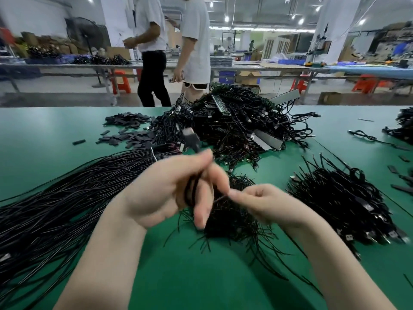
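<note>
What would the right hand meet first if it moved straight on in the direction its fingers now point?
Probably the left hand: the right hand pinches a thin black strand and points left, toward the coiled cable that the left hand grips. Depth is hard to judge.

Cable (191,191) in left hand (165,193): smooth black plastic
Bundle (67,198) left of it: glossy black plastic
Table top (201,276): smooth green, faint sheen

Green table (44,130), tangled cable heap (234,121) behind, long wire bundle (55,198) left, scattered black sleeves (131,128)
</note>
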The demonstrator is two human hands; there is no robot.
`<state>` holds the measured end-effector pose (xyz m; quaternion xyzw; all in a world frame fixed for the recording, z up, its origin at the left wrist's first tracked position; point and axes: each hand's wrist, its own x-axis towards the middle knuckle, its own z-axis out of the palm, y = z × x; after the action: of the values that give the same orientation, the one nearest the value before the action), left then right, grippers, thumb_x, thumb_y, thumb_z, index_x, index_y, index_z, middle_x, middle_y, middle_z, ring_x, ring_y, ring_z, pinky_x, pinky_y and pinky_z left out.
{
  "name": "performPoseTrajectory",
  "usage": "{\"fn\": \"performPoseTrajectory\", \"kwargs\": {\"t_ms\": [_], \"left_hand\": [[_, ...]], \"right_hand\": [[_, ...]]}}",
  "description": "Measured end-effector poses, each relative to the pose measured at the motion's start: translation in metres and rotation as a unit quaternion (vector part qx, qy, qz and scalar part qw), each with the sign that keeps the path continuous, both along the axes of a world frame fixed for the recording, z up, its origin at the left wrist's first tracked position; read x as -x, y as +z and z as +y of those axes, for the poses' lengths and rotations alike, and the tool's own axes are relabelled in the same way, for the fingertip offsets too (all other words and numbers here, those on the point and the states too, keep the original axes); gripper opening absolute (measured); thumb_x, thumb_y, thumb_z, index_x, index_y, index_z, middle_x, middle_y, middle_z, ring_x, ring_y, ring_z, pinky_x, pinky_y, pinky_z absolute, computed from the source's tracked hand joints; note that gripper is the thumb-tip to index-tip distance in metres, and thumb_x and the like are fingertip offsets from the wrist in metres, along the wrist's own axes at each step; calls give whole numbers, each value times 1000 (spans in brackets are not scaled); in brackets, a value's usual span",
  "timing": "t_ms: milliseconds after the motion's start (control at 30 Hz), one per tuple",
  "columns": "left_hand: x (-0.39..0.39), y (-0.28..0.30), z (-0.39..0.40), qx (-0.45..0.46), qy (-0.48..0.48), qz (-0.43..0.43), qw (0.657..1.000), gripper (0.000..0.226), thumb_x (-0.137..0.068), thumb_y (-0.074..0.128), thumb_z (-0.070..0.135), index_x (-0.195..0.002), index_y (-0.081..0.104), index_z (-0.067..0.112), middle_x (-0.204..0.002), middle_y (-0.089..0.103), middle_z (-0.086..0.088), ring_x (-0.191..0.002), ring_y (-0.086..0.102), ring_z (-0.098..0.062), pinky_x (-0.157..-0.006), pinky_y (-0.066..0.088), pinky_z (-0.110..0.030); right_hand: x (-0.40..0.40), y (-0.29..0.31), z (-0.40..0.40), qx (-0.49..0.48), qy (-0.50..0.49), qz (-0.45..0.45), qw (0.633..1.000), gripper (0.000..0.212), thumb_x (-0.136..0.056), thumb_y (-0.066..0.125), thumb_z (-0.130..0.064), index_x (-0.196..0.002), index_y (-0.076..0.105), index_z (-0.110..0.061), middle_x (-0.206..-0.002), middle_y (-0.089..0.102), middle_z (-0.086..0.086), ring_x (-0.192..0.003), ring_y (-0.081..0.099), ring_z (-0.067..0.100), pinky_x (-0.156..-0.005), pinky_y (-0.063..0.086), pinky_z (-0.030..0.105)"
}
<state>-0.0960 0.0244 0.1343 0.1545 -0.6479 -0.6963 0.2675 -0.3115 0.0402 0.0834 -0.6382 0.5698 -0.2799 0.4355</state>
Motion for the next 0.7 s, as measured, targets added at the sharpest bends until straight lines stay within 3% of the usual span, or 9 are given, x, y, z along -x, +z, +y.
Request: {"fn": "performPoseTrajectory", "kwargs": {"t_ms": [100, 167, 267, 333, 400, 467, 567, 633, 700], "left_hand": [[12, -14, -3, 138, 19, -272, 952, 53, -101, 30, 49, -84, 74, 25, -61, 71, -2, -52, 64, -14, -59, 49, -19], [26, -23, -5, 160, 87, -309, 933, 45, -105, 25, 47, -98, 68, 33, -79, 76, 6, -71, 71, -9, -75, 50, -23], [37, -28, -10, 20, 203, -113, 973, 42, -105, 24, 44, -111, 64, 32, -103, 75, 13, -99, 69, -2, -94, 49, -25], [35, -21, -11, -74, 193, 39, 978, 48, -104, 22, 45, -119, 62, 24, -115, 72, 8, -110, 65, -3, -93, 52, -22], [31, -14, -9, -106, 169, 124, 972, 54, -101, 22, 48, -119, 65, 20, -119, 70, 2, -114, 64, -8, -95, 52, -24], [26, -8, -4, -114, 137, 150, 973, 56, -95, 31, 49, -102, 77, 19, -105, 75, -1, -100, 70, -12, -85, 56, -25], [15, 0, 5, -74, 64, 104, 990, 53, -95, 38, 49, -63, 71, 23, -54, 63, 7, -49, 60, -9, -55, 45, -23], [6, 1, 6, 7, 29, 29, 999, 52, -97, 39, 46, -56, 62, 25, -41, 48, 10, -36, 44, -6, -52, 26, -32], [3, -1, 6, 97, 16, -86, 991, 50, -94, 40, 50, -58, 64, 24, -41, 50, 8, -35, 43, -5, -49, 29, -24]], "right_hand": [[11, 18, 4, 13, -62, -137, 989, 42, -82, 57, -57, -58, 55, -22, -50, 29, -8, -47, 20, 12, -47, 17, 24], [7, 31, 12, 28, -31, -201, 979, 36, -87, 52, -47, -73, 71, -21, -51, 29, -10, -46, 21, 9, -44, 19, 19], [-6, 38, 23, 67, 60, -239, 967, 28, -96, 47, -31, -100, 73, -19, -57, 38, -9, -48, 29, 6, -44, 26, 15], [-16, 32, 24, 54, 116, -238, 963, 27, -102, 43, -27, -98, 69, -19, -59, 40, -8, -49, 30, 7, -45, 28, 15], [-25, 20, 20, -15, 172, -224, 959, 30, -101, 42, -33, -91, 67, -20, -58, 39, -7, -48, 31, 8, -46, 29, 16], [-27, 5, 13, -81, 196, -180, 960, 34, -98, 45, -43, -82, 68, -22, -56, 37, -8, -48, 31, 8, -48, 28, 18], [-15, -8, 3, -65, 134, -69, 986, 40, -86, 55, -55, -63, 56, -23, -53, 34, -8, -48, 28, 10, -48, 24, 23], [0, -4, -1, -27, 44, -34, 998, 46, -76, 64, -60, -58, 43, -23, -52, 33, -6, -47, 26, 11, -47, 22, 23], [13, 5, 0, -7, -21, -70, 997, 47, -73, 65, -61, -55, 42, -24, -52, 32, -6, -47, 22, 12, -46, 20, 23]]}}
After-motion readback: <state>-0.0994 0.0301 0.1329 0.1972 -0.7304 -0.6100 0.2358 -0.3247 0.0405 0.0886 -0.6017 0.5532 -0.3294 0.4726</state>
